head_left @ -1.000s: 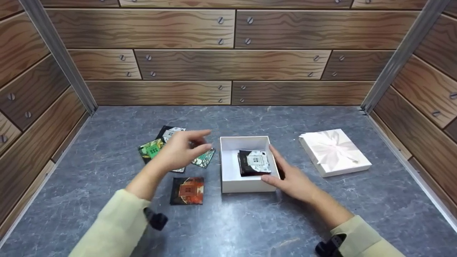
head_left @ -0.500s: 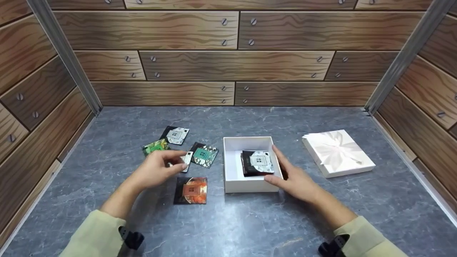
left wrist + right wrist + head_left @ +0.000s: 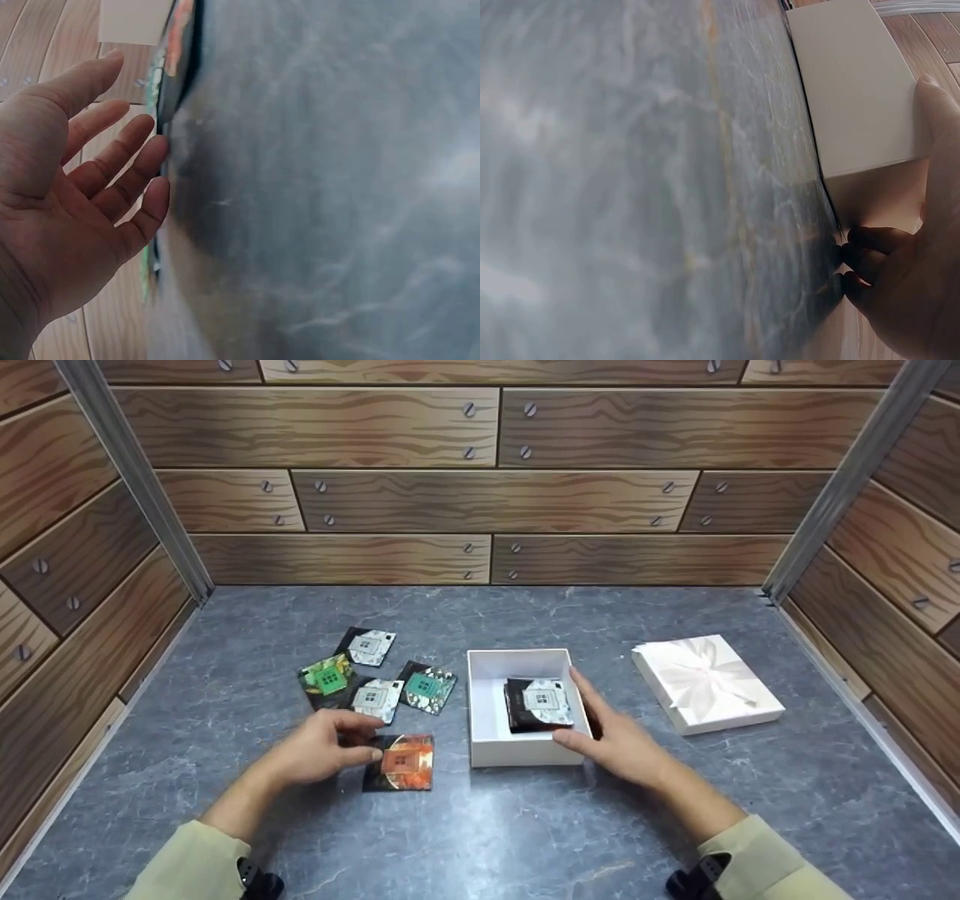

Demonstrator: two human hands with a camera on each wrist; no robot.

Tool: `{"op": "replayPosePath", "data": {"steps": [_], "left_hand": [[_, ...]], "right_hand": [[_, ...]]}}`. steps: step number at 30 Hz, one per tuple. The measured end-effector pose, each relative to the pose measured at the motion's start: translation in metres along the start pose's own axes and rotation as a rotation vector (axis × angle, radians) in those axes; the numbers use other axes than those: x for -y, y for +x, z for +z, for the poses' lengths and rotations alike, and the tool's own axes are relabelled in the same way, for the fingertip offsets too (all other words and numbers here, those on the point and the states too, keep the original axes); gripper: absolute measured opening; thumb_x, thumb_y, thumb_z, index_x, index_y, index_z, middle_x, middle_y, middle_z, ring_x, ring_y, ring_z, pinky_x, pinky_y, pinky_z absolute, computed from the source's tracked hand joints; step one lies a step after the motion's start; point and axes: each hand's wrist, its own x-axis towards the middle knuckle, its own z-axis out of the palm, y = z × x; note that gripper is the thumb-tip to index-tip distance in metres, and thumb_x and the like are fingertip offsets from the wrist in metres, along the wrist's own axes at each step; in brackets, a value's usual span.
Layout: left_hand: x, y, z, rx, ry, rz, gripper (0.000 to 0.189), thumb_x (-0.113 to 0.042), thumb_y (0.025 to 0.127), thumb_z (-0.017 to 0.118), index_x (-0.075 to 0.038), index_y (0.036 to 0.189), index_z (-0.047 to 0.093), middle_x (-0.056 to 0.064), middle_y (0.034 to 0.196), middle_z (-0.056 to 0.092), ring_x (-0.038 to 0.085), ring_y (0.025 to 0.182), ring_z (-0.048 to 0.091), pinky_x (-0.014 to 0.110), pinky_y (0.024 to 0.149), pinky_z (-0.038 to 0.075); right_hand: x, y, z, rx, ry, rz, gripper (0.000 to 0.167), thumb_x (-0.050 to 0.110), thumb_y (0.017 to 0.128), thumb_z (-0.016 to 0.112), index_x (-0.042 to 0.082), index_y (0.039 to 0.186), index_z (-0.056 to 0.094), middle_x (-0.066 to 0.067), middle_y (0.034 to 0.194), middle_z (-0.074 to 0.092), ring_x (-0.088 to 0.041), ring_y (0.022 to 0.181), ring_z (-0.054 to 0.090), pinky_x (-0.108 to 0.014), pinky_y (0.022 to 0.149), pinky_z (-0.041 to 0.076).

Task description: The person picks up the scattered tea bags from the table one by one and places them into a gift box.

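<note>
My left hand (image 3: 319, 746) is over the left edge of a flat square black-and-orange sachet (image 3: 409, 763), thumb and fingers apart. In the left wrist view the same hand (image 3: 82, 165) has loosely bent fingers and nothing between them. My right hand (image 3: 622, 746) holds the near right corner of a lidless white box (image 3: 491, 751), thumb at the front rim and fingers along the right wall. The right wrist view shows that hand (image 3: 922, 262) against the box's side (image 3: 862, 90). Inside the box lies a small pile of sachets (image 3: 544, 701), a black-and-white one on top.
Behind my left hand lie a green sachet (image 3: 328, 678), a teal one (image 3: 427, 688) and two black-and-white sachets (image 3: 379, 699). A white lid with a ribbon bow (image 3: 709, 682) sits at the right. Wood-patterned walls (image 3: 390, 499) enclose the grey marbled table (image 3: 525, 840).
My left hand has come back from above the rear sachets toward me, down to the orange sachet. The right hand has stayed at the box.
</note>
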Motion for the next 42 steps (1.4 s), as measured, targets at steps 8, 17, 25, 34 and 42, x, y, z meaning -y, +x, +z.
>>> {"op": "replayPosePath", "data": {"steps": [8, 17, 25, 34, 42], "left_hand": [[0.006, -0.004, 0.003, -0.031, 0.019, 0.008, 0.056, -0.019, 0.084, 0.09, 0.0, 0.133, 0.072, 0.015, 0.115, 0.07, 0.029, 0.102, 0.066, 0.041, 0.09, 0.056], [0.006, -0.003, 0.007, -0.031, 0.147, -0.027, 0.071, -0.028, 0.073, 0.099, -0.009, 0.136, 0.073, 0.011, 0.124, 0.064, 0.029, 0.11, 0.059, 0.054, 0.097, 0.05], [0.006, -0.004, 0.013, -0.02, 0.225, -0.056, 0.074, -0.025, 0.072, 0.099, -0.013, 0.139, 0.071, 0.008, 0.129, 0.06, 0.03, 0.115, 0.058, 0.057, 0.102, 0.049], [0.008, -0.006, 0.014, -0.003, 0.221, -0.046, 0.074, -0.025, 0.074, 0.098, -0.014, 0.141, 0.07, 0.006, 0.127, 0.061, 0.031, 0.117, 0.059, 0.06, 0.106, 0.047], [0.007, -0.005, 0.013, 0.014, 0.182, -0.036, 0.073, -0.021, 0.074, 0.097, -0.014, 0.142, 0.07, 0.009, 0.126, 0.063, 0.032, 0.116, 0.06, 0.062, 0.107, 0.046]], "right_hand": [[-0.002, -0.001, 0.0, 0.004, -0.009, 0.006, 0.099, 0.058, 0.096, 0.071, 0.036, 0.172, 0.011, -0.028, 0.162, 0.042, -0.055, 0.133, 0.053, -0.071, 0.111, 0.039], [0.0, -0.002, -0.001, 0.007, 0.001, 0.016, 0.099, 0.057, 0.097, 0.071, 0.033, 0.172, 0.011, -0.028, 0.16, 0.043, -0.055, 0.134, 0.052, -0.071, 0.112, 0.038], [0.0, -0.001, 0.0, 0.005, -0.009, 0.019, 0.099, 0.058, 0.097, 0.07, 0.035, 0.172, 0.011, -0.033, 0.158, 0.043, -0.056, 0.133, 0.053, -0.072, 0.11, 0.039], [-0.001, 0.0, 0.002, 0.006, -0.006, 0.011, 0.099, 0.059, 0.097, 0.07, 0.036, 0.172, 0.01, -0.034, 0.158, 0.042, -0.056, 0.132, 0.053, -0.072, 0.11, 0.039], [0.0, -0.001, 0.001, 0.003, -0.006, 0.008, 0.1, 0.058, 0.097, 0.071, 0.033, 0.172, 0.011, -0.03, 0.161, 0.04, -0.057, 0.135, 0.051, -0.073, 0.111, 0.038]]}}
